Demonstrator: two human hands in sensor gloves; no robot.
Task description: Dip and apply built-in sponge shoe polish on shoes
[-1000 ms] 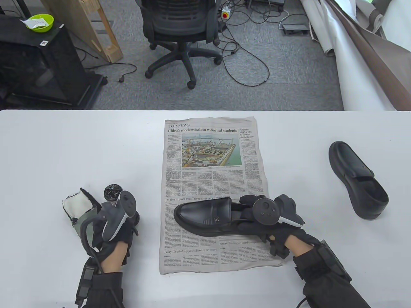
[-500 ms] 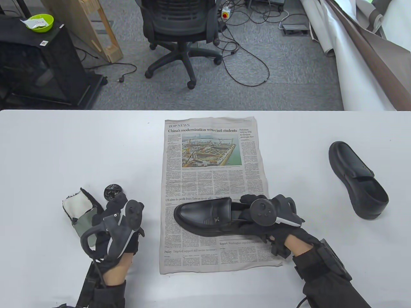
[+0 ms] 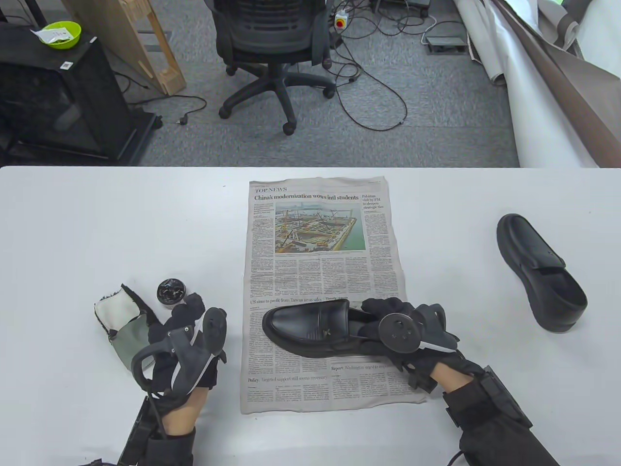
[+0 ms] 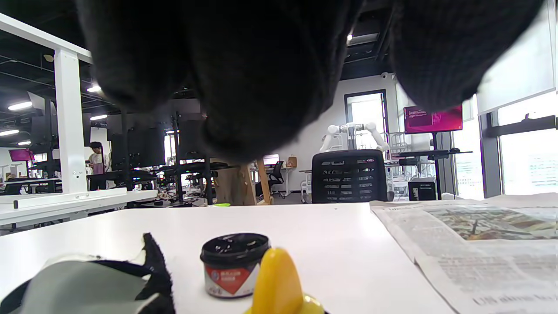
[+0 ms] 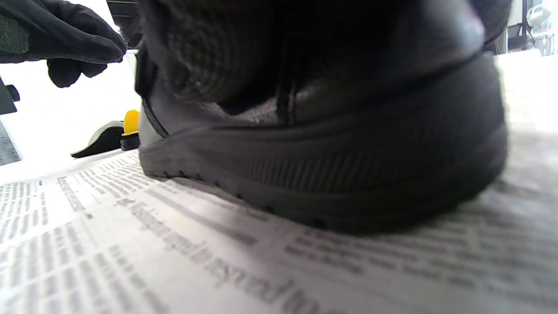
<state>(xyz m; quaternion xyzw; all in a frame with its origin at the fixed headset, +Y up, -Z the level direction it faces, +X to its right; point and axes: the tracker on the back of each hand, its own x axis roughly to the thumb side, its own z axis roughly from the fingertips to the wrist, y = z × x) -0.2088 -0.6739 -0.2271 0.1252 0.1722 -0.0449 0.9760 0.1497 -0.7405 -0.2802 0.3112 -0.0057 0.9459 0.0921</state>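
A black loafer (image 3: 310, 327) lies on a newspaper (image 3: 320, 242), toe to the left. My right hand (image 3: 383, 318) grips its heel, fingers reaching into the opening; the right wrist view shows that heel (image 5: 331, 165) close up. My left hand (image 3: 190, 307) hovers left of the newspaper, just near of the small open polish jar (image 3: 171, 291), fingers loosely bent and holding nothing. In the left wrist view the jar (image 4: 234, 269) stands on the table beyond a yellow piece (image 4: 277, 283). A second black loafer (image 3: 541, 272) lies at the right.
A grey and white cloth (image 3: 121, 325) with black trim lies left of my left hand. The table's far edge (image 3: 310, 167) runs across the view, with an office chair (image 3: 271, 43) and floor cables beyond it.
My left hand has moved right and toward me, off the polish jar, which now stands uncovered. My right hand has shifted slightly on the heel; the shoe has stayed put.
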